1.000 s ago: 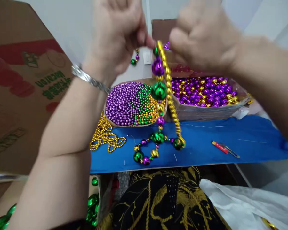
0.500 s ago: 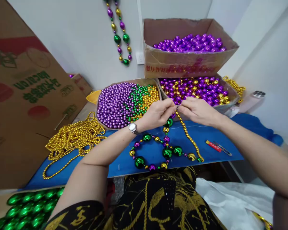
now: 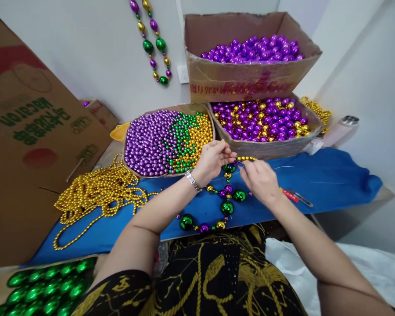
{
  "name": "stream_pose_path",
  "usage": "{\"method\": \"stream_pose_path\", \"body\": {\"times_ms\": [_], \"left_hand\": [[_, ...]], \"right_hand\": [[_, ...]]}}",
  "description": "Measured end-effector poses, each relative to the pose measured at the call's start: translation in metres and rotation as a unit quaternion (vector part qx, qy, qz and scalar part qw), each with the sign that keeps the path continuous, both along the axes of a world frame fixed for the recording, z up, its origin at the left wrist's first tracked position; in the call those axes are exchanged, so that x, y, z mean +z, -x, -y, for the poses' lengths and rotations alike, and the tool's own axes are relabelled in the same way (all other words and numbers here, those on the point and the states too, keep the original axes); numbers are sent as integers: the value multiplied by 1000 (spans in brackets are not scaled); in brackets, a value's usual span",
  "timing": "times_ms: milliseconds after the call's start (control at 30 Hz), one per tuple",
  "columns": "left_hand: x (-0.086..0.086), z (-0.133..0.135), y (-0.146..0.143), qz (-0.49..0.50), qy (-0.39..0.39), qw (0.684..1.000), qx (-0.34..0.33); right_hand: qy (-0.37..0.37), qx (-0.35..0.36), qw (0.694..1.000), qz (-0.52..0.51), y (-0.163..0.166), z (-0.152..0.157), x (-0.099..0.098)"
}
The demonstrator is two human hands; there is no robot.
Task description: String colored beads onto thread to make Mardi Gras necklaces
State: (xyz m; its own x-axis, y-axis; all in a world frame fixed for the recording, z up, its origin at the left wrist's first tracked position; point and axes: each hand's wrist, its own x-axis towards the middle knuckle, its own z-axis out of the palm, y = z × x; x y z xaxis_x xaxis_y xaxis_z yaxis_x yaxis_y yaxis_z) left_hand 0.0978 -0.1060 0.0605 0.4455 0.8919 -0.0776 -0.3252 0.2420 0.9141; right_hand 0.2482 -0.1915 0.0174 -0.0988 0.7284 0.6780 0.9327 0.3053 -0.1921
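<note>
The left hand (image 3: 213,161) had its fingertips pinched together on the upper end of the bead strand (image 3: 227,207), with the right hand (image 3: 260,180) just beside it, thumb and fingers drawn in close to that end; whether this second grip had hold of anything was too small to tell. The strand, of large green beads and smaller purple and gold ones, hung from there and curved over the blue-covered tabletop (image 3: 335,175), and a short row of gold beads (image 3: 246,158) showed just behind the hands.

On the large carton (image 3: 11,175) at the far left, green letters (image 3: 26,112) seemed to read "Macaron", with green Chinese characters beside them that I could not make out. The upper carton (image 3: 240,83), holding purple beads (image 3: 255,48), bore a line of red Chinese characters, too blurred to read. Below it, the lower carton (image 3: 270,150) held mixed purple and gold beads (image 3: 250,120). Near the right forearm lay a small tool (image 3: 303,199) and a red label (image 3: 289,195) with print too small to read. A heap of gold chains (image 3: 98,188) lay left of the hands
</note>
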Motion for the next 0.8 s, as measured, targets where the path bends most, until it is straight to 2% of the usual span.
{"method": "stream_pose_path", "body": {"times_ms": [33,100,167,200,267,333,367,433,533,633,800], "left_hand": [[0,0,0,6,-5,1000,-5],[-2,3,1,-9,-50,998,-21],[-6,6,3,-46,-112,992,-39],[-10,8,3,-69,-143,986,-49],[-18,9,6,-121,-197,971,-68],[-26,9,10,-171,-230,953,-98],[-29,8,13,-195,-240,943,-119],[-32,6,18,-241,-252,924,-161],[-32,2,25,-274,-241,909,-200],[-34,-4,30,-249,-193,921,-230],[-44,-12,32,-207,-122,932,-270]], "right_hand": [[33,7,995,-95,1,2,-7],[116,57,956,-263,-1,4,-20],[193,113,915,-336,-6,1,-29],[209,124,912,-332,-9,-1,-32],[183,100,943,-259,-14,-7,-39],[97,57,985,-134,-16,-12,-45],[49,47,995,-67,-16,-14,-48],[-38,64,996,39,-16,-20,-55],[-137,109,979,108,-15,-27,-64],[-159,117,973,119,-14,-31,-72],[-115,121,980,105,-17,-36,-80]]}}
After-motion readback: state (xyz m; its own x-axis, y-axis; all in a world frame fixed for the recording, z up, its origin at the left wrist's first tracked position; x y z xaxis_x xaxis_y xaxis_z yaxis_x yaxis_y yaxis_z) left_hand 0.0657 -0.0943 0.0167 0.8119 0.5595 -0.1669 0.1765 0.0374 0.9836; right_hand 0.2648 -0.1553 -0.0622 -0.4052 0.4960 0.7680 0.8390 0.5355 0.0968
